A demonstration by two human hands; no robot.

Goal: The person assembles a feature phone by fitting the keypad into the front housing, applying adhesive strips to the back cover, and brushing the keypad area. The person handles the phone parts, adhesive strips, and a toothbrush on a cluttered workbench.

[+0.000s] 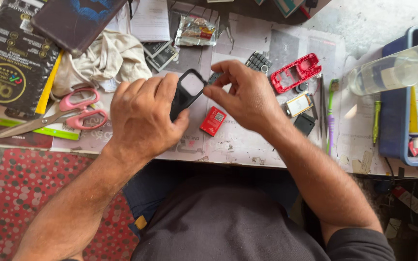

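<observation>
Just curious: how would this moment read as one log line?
left hand: holds black phone frame | right hand: pinches its top edge | red battery: on table

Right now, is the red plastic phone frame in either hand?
No, the red plastic phone frame lies on the paper-covered bench, apart from the right hand.

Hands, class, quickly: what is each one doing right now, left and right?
Left hand: closed around the black phone frame, holding it up.
Right hand: fingertips pinched at the frame's top edge; what they grip, if anything, cannot be told.
</observation>
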